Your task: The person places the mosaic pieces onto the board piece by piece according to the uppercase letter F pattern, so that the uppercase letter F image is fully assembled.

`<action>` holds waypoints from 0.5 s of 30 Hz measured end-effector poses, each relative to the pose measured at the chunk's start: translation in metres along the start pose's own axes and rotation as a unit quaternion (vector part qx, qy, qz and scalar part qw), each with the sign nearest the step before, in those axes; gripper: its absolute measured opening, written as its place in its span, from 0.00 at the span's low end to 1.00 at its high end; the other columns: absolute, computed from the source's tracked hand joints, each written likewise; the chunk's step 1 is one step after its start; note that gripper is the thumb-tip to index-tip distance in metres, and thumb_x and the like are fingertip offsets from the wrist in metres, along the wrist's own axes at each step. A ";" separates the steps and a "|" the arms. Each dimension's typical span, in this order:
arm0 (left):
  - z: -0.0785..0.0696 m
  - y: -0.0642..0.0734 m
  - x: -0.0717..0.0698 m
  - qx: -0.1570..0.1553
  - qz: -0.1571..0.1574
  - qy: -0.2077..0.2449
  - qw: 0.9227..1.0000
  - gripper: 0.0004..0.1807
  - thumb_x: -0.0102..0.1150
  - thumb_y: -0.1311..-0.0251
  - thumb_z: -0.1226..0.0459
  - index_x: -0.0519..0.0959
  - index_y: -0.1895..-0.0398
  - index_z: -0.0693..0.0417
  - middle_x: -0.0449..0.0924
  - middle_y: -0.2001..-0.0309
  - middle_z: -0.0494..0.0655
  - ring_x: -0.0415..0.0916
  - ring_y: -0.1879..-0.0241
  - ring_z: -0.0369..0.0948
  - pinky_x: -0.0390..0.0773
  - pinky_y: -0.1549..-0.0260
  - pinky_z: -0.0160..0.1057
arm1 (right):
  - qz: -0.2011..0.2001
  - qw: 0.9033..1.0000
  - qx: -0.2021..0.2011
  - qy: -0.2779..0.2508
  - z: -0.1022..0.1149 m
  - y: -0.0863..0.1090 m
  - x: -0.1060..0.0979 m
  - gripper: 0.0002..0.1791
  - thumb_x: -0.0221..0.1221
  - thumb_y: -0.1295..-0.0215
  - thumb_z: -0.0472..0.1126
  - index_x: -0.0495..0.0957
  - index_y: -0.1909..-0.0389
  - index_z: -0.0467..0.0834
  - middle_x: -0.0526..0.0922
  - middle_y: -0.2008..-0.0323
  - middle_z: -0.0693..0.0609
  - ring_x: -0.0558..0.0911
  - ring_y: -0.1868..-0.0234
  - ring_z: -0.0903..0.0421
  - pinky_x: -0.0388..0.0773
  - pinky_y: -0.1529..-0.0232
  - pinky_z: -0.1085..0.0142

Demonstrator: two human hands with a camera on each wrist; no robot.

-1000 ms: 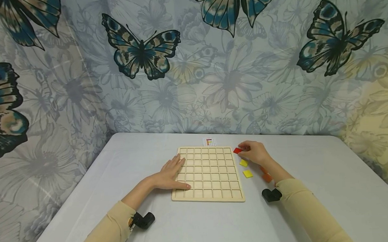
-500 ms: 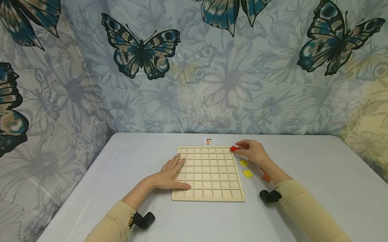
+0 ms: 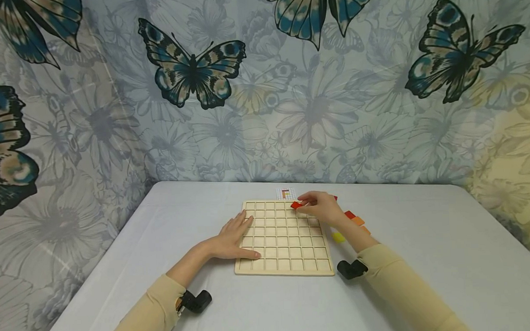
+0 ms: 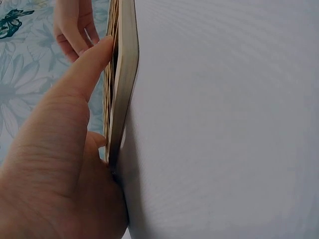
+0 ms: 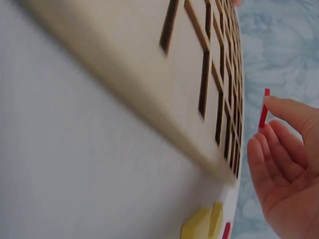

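Observation:
My right hand [image 3: 321,207] pinches a small red square tile [image 3: 296,205] between thumb and fingers, above the far rows of a wooden grid board [image 3: 285,238]. In the right wrist view the tile [image 5: 264,108] appears edge-on, apart from the board. My left hand [image 3: 230,240] rests on the board's left edge, its fingers spread over the rim and the thumb lower down. From the left wrist, this thumb [image 4: 75,94] lies along the board's edge [image 4: 127,64]. The board's grid cells that show hold no tiles.
A small printed grid card [image 3: 285,194] lies behind the board. Right of the board are a yellow tile [image 3: 338,237], an orange tile [image 3: 358,220] and another red tile [image 3: 349,214], partly behind my right forearm. A butterfly-patterned cloth [image 3: 263,112] hangs beyond the white table [image 3: 196,202].
My right hand has carried the red tile leftward from beside the board to above its far rows. The left hand stays in place.

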State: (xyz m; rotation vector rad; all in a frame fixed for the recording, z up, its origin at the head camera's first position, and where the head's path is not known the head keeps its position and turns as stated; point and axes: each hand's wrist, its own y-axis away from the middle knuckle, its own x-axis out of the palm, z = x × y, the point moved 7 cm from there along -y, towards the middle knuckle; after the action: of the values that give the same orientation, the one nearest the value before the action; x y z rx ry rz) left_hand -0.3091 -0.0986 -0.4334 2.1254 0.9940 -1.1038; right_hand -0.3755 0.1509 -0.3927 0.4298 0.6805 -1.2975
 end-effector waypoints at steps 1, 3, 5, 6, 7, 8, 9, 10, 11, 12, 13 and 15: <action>0.001 0.000 0.000 0.000 0.000 -0.002 1.000 0.62 0.59 0.46 0.34 0.39 0.22 0.60 0.25 0.23 0.60 0.25 0.24 0.52 0.32 0.29 0.53 | 0.004 1.000 0.001 -0.002 0.003 -0.001 0.003 0.21 0.68 0.40 0.43 0.81 0.47 0.39 0.85 0.59 0.47 0.82 0.56 0.50 0.78 0.57 0.59; 0.001 0.000 0.000 0.001 -0.001 -0.004 1.000 0.62 0.58 0.46 0.34 0.39 0.22 0.60 0.25 0.23 0.60 0.25 0.24 0.52 0.32 0.29 0.53 | 0.011 1.000 0.002 -0.004 0.008 -0.003 0.008 0.21 0.68 0.41 0.44 0.82 0.48 0.40 0.84 0.60 0.48 0.81 0.56 0.51 0.78 0.57 0.59; 0.001 0.000 0.000 0.001 -0.002 -0.004 1.000 0.62 0.59 0.46 0.34 0.39 0.22 0.60 0.25 0.23 0.60 0.25 0.24 0.52 0.32 0.29 0.53 | 0.018 1.000 -0.002 -0.001 0.013 -0.004 0.014 0.20 0.68 0.41 0.43 0.82 0.49 0.41 0.84 0.61 0.49 0.81 0.57 0.51 0.78 0.56 0.58; 0.001 0.000 0.000 -0.001 0.000 -0.005 1.000 0.62 0.59 0.46 0.34 0.39 0.22 0.59 0.24 0.23 0.59 0.25 0.24 0.52 0.32 0.29 0.53 | 0.022 1.000 -0.002 -0.001 0.016 -0.005 0.017 0.19 0.69 0.41 0.43 0.82 0.49 0.41 0.84 0.61 0.50 0.81 0.57 0.52 0.78 0.56 0.58; 0.001 0.001 -0.001 -0.002 -0.001 -0.003 1.000 0.62 0.59 0.46 0.35 0.39 0.22 0.59 0.25 0.23 0.59 0.25 0.24 0.52 0.32 0.29 0.53 | 0.025 1.000 -0.007 0.001 0.018 -0.006 0.019 0.19 0.69 0.41 0.43 0.82 0.50 0.41 0.84 0.62 0.50 0.81 0.57 0.52 0.78 0.55 0.58; 0.000 0.001 -0.001 -0.002 -0.001 -0.002 1.000 0.61 0.60 0.46 0.35 0.40 0.22 0.59 0.25 0.23 0.59 0.25 0.24 0.52 0.32 0.29 0.53 | 0.028 1.000 -0.011 0.003 0.021 -0.007 0.022 0.19 0.69 0.42 0.43 0.83 0.51 0.41 0.84 0.62 0.51 0.82 0.57 0.52 0.78 0.55 0.58; 0.000 0.001 -0.002 -0.003 -0.001 -0.001 1.000 0.61 0.60 0.46 0.36 0.40 0.22 0.58 0.25 0.23 0.59 0.25 0.24 0.52 0.32 0.29 0.52 | 0.031 0.999 -0.015 0.005 0.024 -0.008 0.024 0.19 0.70 0.42 0.43 0.83 0.51 0.41 0.84 0.63 0.51 0.82 0.58 0.53 0.78 0.56 0.58; 0.000 0.001 -0.002 -0.004 0.000 -0.002 1.000 0.61 0.60 0.46 0.36 0.40 0.22 0.58 0.25 0.23 0.59 0.25 0.24 0.52 0.31 0.29 0.52 | 0.033 0.999 -0.020 0.009 0.026 -0.009 0.027 0.19 0.70 0.43 0.43 0.83 0.52 0.41 0.84 0.63 0.51 0.82 0.59 0.53 0.78 0.56 0.58; 0.000 0.001 -0.001 -0.004 0.001 -0.003 1.000 0.61 0.60 0.46 0.36 0.39 0.22 0.57 0.24 0.23 0.58 0.25 0.24 0.52 0.31 0.29 0.52 | 0.035 0.999 -0.025 0.012 0.029 -0.010 0.029 0.19 0.70 0.44 0.43 0.83 0.52 0.40 0.84 0.64 0.51 0.82 0.59 0.53 0.78 0.56 0.58; 0.000 0.001 -0.002 -0.005 0.001 -0.004 1.000 0.61 0.60 0.46 0.36 0.39 0.22 0.57 0.24 0.23 0.58 0.25 0.24 0.52 0.32 0.29 0.52 | 0.038 0.999 -0.026 0.013 0.031 -0.010 0.032 0.19 0.71 0.44 0.43 0.84 0.53 0.41 0.84 0.64 0.52 0.81 0.60 0.54 0.78 0.56 0.59; 0.000 0.001 -0.001 -0.004 0.001 -0.004 1.000 0.61 0.60 0.46 0.35 0.39 0.22 0.57 0.24 0.23 0.59 0.25 0.24 0.52 0.32 0.29 0.53 | 0.040 0.999 -0.031 0.017 0.033 -0.011 0.034 0.18 0.71 0.44 0.43 0.84 0.53 0.40 0.85 0.64 0.52 0.82 0.60 0.54 0.78 0.57 0.59; 0.000 0.001 -0.001 -0.003 0.000 -0.003 1.000 0.61 0.60 0.46 0.36 0.39 0.22 0.57 0.25 0.23 0.59 0.25 0.24 0.52 0.32 0.29 0.54 | 0.045 0.998 -0.036 0.026 0.037 -0.012 0.038 0.17 0.71 0.44 0.43 0.84 0.55 0.41 0.85 0.64 0.52 0.82 0.60 0.55 0.78 0.57 0.60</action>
State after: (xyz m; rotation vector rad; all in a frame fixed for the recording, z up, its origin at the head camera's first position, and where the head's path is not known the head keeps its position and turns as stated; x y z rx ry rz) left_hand -0.3090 -0.0998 -0.4323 2.1168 0.9933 -1.1045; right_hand -0.3741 0.0966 -0.3901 0.4310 0.7410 -1.1755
